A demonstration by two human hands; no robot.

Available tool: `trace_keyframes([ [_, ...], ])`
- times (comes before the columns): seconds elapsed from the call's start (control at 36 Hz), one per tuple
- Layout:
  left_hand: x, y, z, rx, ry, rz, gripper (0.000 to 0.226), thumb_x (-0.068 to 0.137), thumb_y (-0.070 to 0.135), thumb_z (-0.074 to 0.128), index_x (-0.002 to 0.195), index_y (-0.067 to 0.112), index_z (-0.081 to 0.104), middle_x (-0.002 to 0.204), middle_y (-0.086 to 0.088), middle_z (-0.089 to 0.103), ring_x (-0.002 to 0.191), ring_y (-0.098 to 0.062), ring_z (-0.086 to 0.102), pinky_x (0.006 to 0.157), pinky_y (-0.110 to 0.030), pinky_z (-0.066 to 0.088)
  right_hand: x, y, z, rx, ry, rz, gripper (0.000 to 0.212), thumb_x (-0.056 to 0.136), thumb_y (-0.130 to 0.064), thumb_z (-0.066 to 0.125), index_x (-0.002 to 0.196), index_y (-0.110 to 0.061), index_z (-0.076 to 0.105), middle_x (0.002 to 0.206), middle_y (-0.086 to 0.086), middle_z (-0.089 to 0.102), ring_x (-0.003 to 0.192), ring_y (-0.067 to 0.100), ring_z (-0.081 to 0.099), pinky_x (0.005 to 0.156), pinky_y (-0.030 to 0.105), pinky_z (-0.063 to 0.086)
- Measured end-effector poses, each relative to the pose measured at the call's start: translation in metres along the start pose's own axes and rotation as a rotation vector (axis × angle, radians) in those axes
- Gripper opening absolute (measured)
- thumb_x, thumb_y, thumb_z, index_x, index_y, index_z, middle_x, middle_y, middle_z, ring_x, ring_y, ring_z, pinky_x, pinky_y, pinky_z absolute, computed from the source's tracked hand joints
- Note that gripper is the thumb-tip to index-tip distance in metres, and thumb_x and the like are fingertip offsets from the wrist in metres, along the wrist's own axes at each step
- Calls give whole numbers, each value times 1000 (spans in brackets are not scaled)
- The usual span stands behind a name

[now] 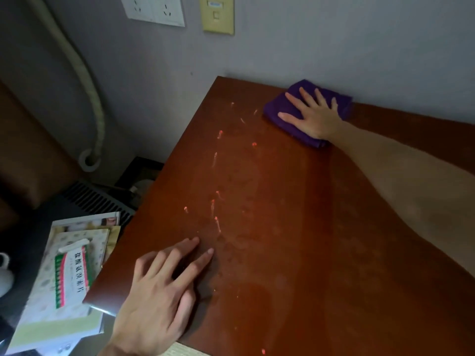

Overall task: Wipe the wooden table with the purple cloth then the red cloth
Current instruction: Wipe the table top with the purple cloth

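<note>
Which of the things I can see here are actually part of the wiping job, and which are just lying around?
Part of the job:
wooden table, with pale streaks on it
purple cloth, folded, at the far edge by the wall
right hand, flat on the cloth
left hand, resting on the near edge
The red cloth is not in view.

Just lying about:
tissue box
hose
wall sockets

Seen from head height through one wide-angle lens, tilted forward and steeply down at the bench [295, 214]; close enough that the near edge runs out of frame below. Faces the grey wall [334, 47] behind, with floor clutter low at left.
</note>
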State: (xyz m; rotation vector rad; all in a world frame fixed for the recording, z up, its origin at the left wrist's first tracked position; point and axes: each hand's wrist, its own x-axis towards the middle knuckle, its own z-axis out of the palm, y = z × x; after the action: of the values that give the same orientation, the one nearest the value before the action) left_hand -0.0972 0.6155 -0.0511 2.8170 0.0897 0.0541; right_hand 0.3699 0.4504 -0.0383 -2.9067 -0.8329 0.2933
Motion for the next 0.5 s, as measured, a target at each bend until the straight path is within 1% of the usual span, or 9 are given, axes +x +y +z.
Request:
trace_keyframes([
  [0.08,0,-1,0,-2,20,18,54,90,32,38,141,29,55,143,1,50,124,-18,52,95,-42,34,-19,-9,3,-32,-25,-35,91,81,-92,15,161,-51,2,174,-7,-7,159,31,-8,124,64,-5],
  [0.17,-1,-1,-1,4,40,35,51,91,31,36,138,26,56,139,1,51,122,-18,51,96,-42,33,-61,-27,15,-54,-22,-90,90,81,-93,13,160,-53,0,174,-8,-7,159,28,-10,124,62,-6],
  [0.28,-4,1,-1,-25,133,38,42,92,29,34,124,17,58,126,0,54,111,-24,54,94,-44,36,-143,-65,36,-88,-24,-191,98,71,-99,-3,158,-54,-5,173,-9,-9,159,28,-12,124,63,-4],
  [0.33,-5,2,-1,-58,199,30,34,93,28,35,117,16,56,118,-1,53,105,-25,53,92,-45,37,-192,-89,50,-88,-7,-224,99,71,-99,-6,159,-53,-5,174,-9,-8,159,29,-11,124,64,-3],
  [0.39,-7,1,-2,-85,243,21,28,92,28,37,111,16,54,112,-3,52,100,-28,52,89,-46,38,-243,-114,66,-91,16,-253,96,75,-96,-1,160,-51,-1,174,-8,-5,160,30,-9,123,64,-1],
  [0.5,-9,-3,-6,-155,309,-1,25,92,29,39,107,16,54,109,-5,53,98,-29,51,85,-44,36,-331,-166,97,-92,92,-294,91,85,-91,19,163,-46,7,174,-5,0,160,32,-6,123,68,6],
])
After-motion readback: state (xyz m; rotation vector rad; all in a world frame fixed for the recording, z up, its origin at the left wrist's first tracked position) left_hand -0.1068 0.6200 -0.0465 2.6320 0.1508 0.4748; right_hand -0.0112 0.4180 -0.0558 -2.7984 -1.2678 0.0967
